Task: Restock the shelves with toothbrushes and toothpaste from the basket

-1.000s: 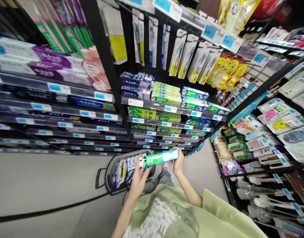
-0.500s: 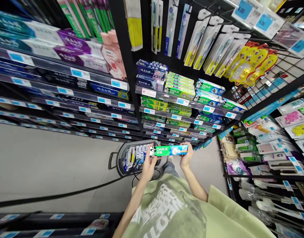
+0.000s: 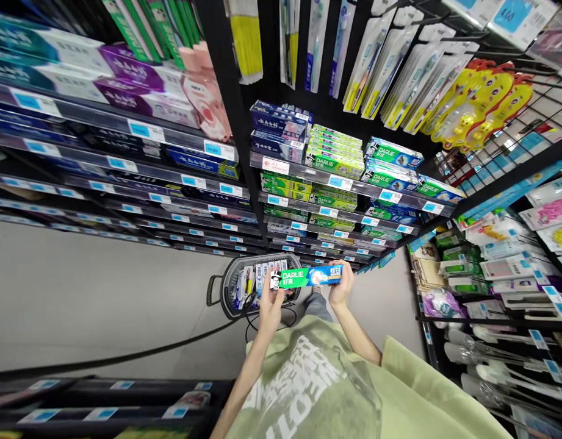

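Both of my hands hold a long green and blue toothpaste box (image 3: 308, 277) level in front of my chest. My left hand (image 3: 271, 305) grips its left end, fingers curled around it. At the right end my right hand (image 3: 342, 291) pinches the box. Just beyond the box a dark shopping basket (image 3: 230, 289) stands on the floor, holding several packaged items. The shelf (image 3: 335, 182) straight ahead carries stacked rows of similar green toothpaste boxes.
Shelving runs on the left (image 3: 125, 131) with purple and white boxes and blue price tags. Toothbrush packs (image 3: 390, 79) hang above. A rack (image 3: 491, 268) of small packets stands at the right. A black strap (image 3: 125, 356) trails across the grey floor.
The toothpaste box has turned from tilted to level and its printed face now shows. The view has shifted, so the shelves sit higher and closer.
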The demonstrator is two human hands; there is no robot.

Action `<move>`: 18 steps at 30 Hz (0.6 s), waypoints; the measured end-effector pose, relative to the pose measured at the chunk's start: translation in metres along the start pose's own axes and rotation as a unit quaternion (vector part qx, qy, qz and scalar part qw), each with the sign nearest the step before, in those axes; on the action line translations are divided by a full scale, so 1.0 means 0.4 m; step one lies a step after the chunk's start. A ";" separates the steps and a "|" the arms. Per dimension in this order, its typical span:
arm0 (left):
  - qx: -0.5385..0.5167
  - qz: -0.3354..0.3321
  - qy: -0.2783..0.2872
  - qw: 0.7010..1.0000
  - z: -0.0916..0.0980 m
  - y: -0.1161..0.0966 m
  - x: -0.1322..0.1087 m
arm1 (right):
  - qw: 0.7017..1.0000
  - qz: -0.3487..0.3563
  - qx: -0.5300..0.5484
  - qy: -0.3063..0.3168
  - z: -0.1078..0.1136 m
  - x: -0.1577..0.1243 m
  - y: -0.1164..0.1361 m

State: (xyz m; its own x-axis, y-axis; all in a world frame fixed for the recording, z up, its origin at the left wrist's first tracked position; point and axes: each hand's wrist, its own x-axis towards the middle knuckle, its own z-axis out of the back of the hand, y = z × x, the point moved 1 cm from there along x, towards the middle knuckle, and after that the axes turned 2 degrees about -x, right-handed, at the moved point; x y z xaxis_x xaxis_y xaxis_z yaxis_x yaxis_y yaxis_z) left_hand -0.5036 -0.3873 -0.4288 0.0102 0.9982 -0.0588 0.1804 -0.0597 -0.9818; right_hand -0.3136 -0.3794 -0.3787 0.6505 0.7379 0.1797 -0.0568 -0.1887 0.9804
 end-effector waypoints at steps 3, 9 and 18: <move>0.005 0.008 0.002 1.000 -0.008 0.000 -0.002 | 0.999 -0.018 0.018 -0.031 0.012 0.002 -0.007; 0.023 0.006 0.031 0.999 -0.021 -0.023 -0.007 | 0.996 0.017 0.066 -0.057 0.023 0.011 0.003; 0.054 -0.007 0.039 0.998 -0.016 -0.033 -0.014 | 0.996 0.020 0.066 -0.052 0.021 0.014 0.007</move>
State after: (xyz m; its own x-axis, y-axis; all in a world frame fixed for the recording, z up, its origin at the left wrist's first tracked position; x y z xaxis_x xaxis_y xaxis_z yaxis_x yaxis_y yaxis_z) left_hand -0.4997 -0.3922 -0.4145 0.0856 0.9957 -0.0352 0.0744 -0.0416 -0.9964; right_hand -0.3038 -0.3815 -0.3755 0.7254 0.6579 0.2023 0.0114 -0.3053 0.9522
